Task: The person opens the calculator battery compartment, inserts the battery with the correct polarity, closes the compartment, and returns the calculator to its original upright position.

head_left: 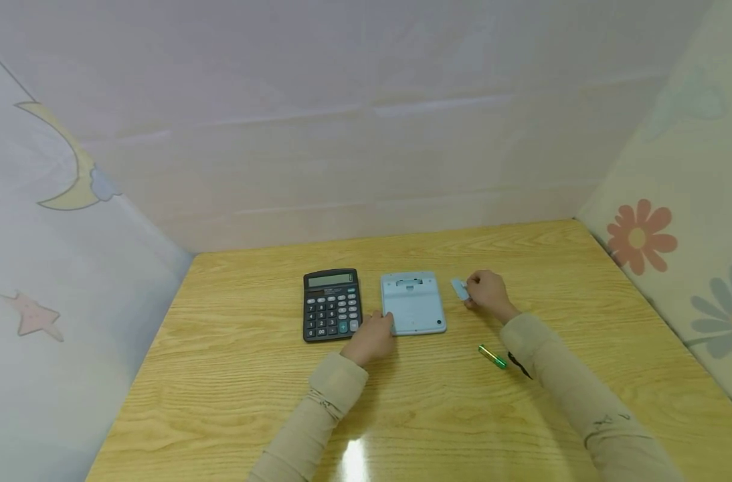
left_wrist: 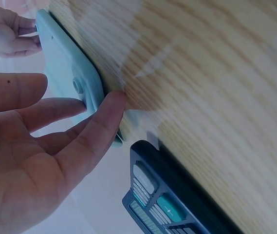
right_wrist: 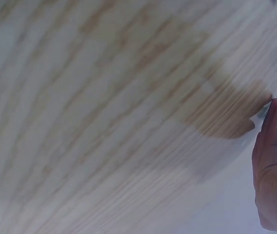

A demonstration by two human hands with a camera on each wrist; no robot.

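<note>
The right hand pinches a small cover, the left hand, fingers loosely extended, touches the face-down blue calculator between them, and the battery near the right sleeve could roll if brushed.

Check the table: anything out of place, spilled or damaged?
The green battery looks out of place: it lies loose on the table, while the back slot of the face-down blue calculator looks uncovered. The right hand holds a small blue cover. No spill or damage shows.
</note>
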